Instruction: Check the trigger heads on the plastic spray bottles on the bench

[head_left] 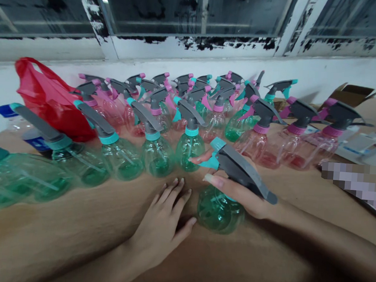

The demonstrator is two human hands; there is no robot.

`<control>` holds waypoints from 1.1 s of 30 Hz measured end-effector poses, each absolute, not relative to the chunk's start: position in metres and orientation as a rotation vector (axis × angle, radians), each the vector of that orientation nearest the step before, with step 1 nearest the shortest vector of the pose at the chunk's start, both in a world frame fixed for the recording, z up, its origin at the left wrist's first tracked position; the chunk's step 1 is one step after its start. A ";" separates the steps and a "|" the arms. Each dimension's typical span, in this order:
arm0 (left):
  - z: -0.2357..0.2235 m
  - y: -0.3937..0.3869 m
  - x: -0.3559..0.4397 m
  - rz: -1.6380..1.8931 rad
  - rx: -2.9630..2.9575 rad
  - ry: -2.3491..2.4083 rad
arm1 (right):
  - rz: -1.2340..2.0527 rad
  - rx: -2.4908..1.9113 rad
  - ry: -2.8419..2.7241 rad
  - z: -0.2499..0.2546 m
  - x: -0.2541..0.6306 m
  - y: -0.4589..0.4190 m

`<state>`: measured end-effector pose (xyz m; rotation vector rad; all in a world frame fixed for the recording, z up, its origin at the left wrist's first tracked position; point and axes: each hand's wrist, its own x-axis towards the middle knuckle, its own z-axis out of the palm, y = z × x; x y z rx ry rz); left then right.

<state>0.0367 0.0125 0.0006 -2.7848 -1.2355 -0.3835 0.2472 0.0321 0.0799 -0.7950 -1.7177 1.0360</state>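
Note:
My right hand is wrapped round the neck of a green spray bottle with a grey and turquoise trigger head. A finger reaches toward its turquoise trigger. The bottle is upright, at or just above the tabletop; which of these I cannot tell. Palm down on the wood lies my left hand, fingers spread, holding nothing, a little left of that bottle. Just beyond the hands stands another green spray bottle, with a similar green one to its left.
Several pink spray bottles and more green ones crowd the back of the table. A red plastic bag sits at the left by a clear bottle with a blue cap. An open cardboard box and white devices are at the right.

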 end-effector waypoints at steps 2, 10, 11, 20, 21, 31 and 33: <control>0.000 0.013 0.037 -0.390 -2.786 -1.237 | 1.044 -0.785 -1.715 0.079 0.248 0.032; 0.002 0.013 0.038 -0.409 -2.786 -1.232 | 1.004 -0.772 -1.739 0.077 0.248 0.032; 0.002 0.013 0.038 -0.407 -2.789 -1.233 | 1.000 -0.784 -1.742 0.078 0.248 0.032; 0.002 0.013 0.037 -0.397 -2.797 -1.218 | 0.862 -0.855 -1.837 0.085 0.251 0.029; 0.002 0.013 0.037 -0.410 -2.797 -1.221 | 0.879 -0.851 -1.837 0.085 0.251 0.028; 0.002 0.012 0.038 -0.378 -2.785 -1.247 | 0.971 -0.829 -1.764 0.080 0.249 0.030; 0.002 0.012 0.038 -0.356 -2.785 -1.248 | 0.973 -0.832 -1.768 0.080 0.249 0.030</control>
